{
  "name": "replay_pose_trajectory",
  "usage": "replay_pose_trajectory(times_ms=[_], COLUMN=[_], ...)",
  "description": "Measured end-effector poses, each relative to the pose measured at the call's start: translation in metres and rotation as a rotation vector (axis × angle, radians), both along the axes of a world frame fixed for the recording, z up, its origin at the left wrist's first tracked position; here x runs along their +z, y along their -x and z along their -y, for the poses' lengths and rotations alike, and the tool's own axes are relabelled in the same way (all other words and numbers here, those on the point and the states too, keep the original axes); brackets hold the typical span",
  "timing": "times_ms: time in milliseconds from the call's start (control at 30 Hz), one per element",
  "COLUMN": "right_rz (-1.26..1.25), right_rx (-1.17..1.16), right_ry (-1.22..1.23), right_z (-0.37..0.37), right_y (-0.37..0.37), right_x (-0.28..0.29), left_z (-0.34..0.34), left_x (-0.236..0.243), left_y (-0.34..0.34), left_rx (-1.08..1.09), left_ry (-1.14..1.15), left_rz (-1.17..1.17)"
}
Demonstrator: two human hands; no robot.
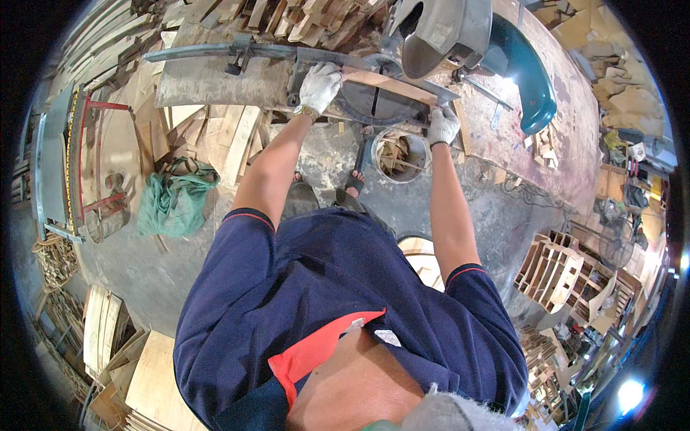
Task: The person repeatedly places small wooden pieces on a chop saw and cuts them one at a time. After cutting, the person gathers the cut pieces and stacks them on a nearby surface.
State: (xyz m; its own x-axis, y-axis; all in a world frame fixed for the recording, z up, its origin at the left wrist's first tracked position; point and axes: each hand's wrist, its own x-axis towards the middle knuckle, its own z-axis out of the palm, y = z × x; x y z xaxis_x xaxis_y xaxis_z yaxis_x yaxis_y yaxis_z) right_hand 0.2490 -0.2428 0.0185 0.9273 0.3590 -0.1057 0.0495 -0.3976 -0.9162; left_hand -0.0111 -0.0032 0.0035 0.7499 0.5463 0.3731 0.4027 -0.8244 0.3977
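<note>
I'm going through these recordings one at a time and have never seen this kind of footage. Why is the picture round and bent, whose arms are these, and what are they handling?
There is no robot here. A person wears a wide fisheye camera on the head, looking down, so the picture is round and straight edges curve near the rim. The dark blue shirt and bare forearms belong to the wearer.

Both hands wear white work gloves. The left hand presses on a long wooden strip lying across the table of a mitre saw; the right hand holds the strip's other end. The saw's grey guard is raised above the wood.

On the floor below stand a bucket of wood offcuts and a green cloth bundle. Stacked planks lie under the bench.
</note>
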Motion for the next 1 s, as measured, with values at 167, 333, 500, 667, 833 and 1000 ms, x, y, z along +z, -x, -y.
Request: replay_pose_trajectory(times_ms=[167,333,500,667,833,1000], right_rz=[0.010,-0.017,-0.014,0.013,-0.210,0.139], right_rx=[0.011,0.007,0.001,0.033,-0.179,0.052], right_ry=[-0.037,-0.066,-0.010,-0.018,-0.264,-0.720], right_z=[0.001,0.001,0.000,0.002,0.006,0.020], right_y=[-0.001,0.002,-0.001,-0.003,0.000,-0.014], right_x=[0.000,0.000,0.000,-0.004,0.038,0.216], left_z=[0.002,0.003,0.003,0.005,0.005,0.005], left_x=[0.003,0.004,0.002,0.004,0.007,0.006], left_y=[0.000,0.000,-0.003,-0.010,-0.013,-0.012], left_rx=[0.019,0.020,0.022,0.042,0.043,0.041], left_ry=[-0.028,0.008,-0.015,-0.033,-0.023,-0.011], left_rz=[-0.030,-0.032,0.019,0.039,-0.027,-0.030])
